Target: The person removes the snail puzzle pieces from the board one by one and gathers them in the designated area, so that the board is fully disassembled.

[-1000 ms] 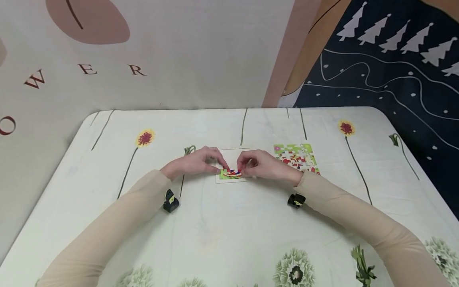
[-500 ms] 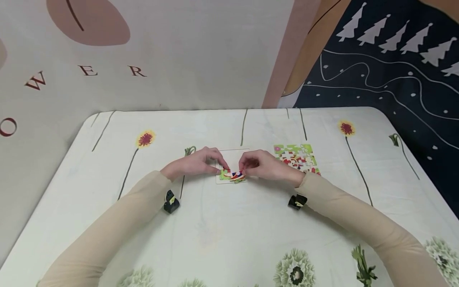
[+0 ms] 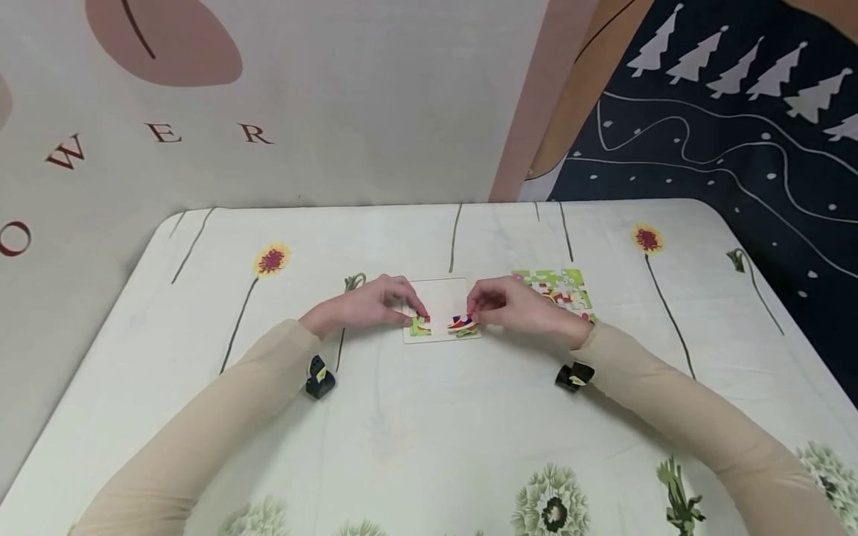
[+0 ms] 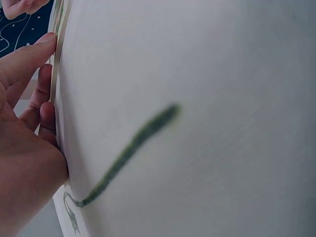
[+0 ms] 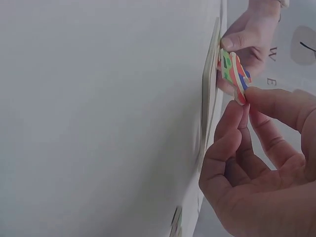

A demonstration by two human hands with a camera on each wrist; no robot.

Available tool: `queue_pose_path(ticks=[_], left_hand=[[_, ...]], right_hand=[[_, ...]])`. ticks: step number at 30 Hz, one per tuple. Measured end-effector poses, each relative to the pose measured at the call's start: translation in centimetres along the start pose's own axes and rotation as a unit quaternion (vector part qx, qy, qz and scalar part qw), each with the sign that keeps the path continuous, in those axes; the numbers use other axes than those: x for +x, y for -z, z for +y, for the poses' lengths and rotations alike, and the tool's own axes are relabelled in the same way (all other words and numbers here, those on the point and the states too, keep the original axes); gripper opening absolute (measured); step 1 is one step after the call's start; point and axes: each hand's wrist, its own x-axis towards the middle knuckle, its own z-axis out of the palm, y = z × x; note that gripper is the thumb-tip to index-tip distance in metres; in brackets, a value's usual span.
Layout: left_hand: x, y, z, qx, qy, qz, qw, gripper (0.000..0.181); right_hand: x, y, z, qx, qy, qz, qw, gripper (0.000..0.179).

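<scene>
My right hand pinches a puzzle piece with red, white, blue and green print between thumb and fingertips. The right wrist view shows this piece tilted and raised off the board. Below it lies the pale puzzle board, mostly bare. A green and red corner piece sits at the board's lower left. My left hand rests at that side, thumb by the board's edge and a fingertip touching the corner piece. In the left wrist view the thumb and fingers press along the board's thin edge.
A partly assembled puzzle in green, red and white lies to the right of the board, partly behind my right hand and wrist. The flower-printed cloth covers the table. A printed curtain hangs behind the far edge.
My right hand has moved right with the pinched puzzle piece, lifting it away from the corner piece and opening a gap between them. The left hand has stayed in place.
</scene>
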Motion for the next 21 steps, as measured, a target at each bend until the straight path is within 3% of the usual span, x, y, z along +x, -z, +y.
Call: queue_pose_path(ticks=[12,21], left_hand=[[0.0,-0.1,0.0,-0.001,0.01,0.003,0.9999,0.023],[-0.1,-0.1,0.0,-0.011,0.0,0.005,0.9999,0.023]], right_hand=[[-1.7,1.7,1.3,-0.002,-0.017,0.023,0.9996,0.007],[-3.0,3.1,2.0,-0.01,-0.032,0.038,0.9987,0.006]])
